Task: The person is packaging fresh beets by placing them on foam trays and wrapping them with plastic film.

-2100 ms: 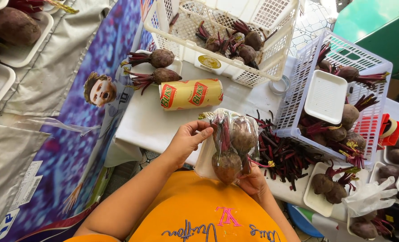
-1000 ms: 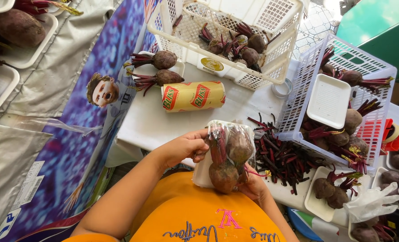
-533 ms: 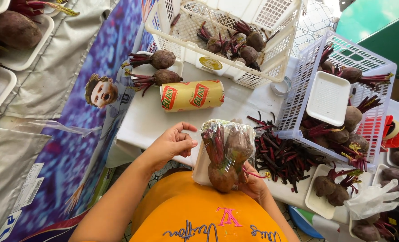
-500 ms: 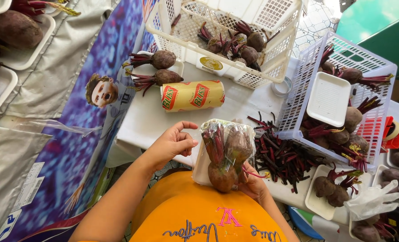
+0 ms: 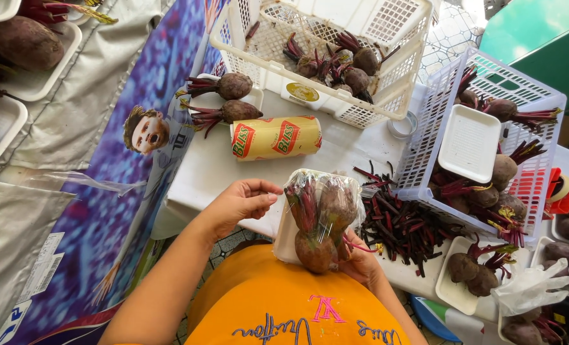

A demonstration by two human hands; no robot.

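Upright near the table's (image 5: 195,179) front edge: wrapped tray (image 5: 316,217) of beets, long axis vertical, stems up. Right hand (image 5: 361,262) under and behind it, fingers gripping its lower end. Left hand (image 5: 239,203) just beside its left edge, fingers loosely curled, holding nothing.

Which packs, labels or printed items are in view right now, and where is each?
Wrapped beet tray: white tray, clear film, propped up by the right hand; left hand just beside it.
Film roll: yellow cylinder, red labels, lying on the white table.
Round sticker: yellow, on the white basket.
Printed banner: blue-purple, figure picture, left.
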